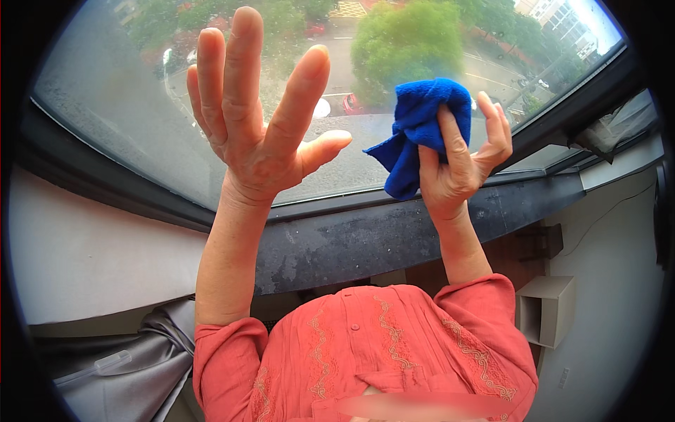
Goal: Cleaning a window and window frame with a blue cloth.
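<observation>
A bunched blue cloth (430, 126) is gripped by my right hand (459, 163), in front of the window glass at right of centre. Two of that hand's fingers stick out beside the cloth. My left hand (258, 126) is raised with fingers spread and nothing in it; whether it touches the pane is unclear. The window glass (126, 121) looks hazy and speckled on the left, and a street with trees and cars shows through it.
Below the glass runs a dark, worn window sill (343, 242) with a black frame (111, 187) along the pane. A grey curtain (142, 369) hangs at lower left. To the lower right, a small open-fronted cabinet (553, 311) stands by the wall.
</observation>
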Demonstrator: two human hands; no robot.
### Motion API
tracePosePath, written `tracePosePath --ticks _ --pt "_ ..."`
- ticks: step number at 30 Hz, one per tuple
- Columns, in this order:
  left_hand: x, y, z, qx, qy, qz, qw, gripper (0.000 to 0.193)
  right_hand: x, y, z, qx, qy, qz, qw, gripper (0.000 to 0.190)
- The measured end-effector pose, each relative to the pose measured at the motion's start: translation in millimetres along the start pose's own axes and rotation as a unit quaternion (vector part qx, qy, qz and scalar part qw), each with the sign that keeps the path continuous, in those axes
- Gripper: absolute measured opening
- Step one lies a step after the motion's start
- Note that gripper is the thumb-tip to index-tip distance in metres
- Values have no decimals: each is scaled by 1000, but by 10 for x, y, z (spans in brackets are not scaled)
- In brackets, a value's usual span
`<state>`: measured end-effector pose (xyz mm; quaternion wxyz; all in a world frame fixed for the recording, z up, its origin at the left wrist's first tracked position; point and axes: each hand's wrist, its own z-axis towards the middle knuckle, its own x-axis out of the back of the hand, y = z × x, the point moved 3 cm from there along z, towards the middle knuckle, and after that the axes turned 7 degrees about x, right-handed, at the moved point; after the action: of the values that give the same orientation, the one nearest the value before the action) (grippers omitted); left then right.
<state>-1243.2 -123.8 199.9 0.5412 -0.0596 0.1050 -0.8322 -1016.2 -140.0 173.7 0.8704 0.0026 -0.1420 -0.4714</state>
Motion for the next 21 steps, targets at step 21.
tracePosePath --ticks 21 --pt "38 90 76 13 50 11 999 71 -530 -761 450 47 65 113 990 27"
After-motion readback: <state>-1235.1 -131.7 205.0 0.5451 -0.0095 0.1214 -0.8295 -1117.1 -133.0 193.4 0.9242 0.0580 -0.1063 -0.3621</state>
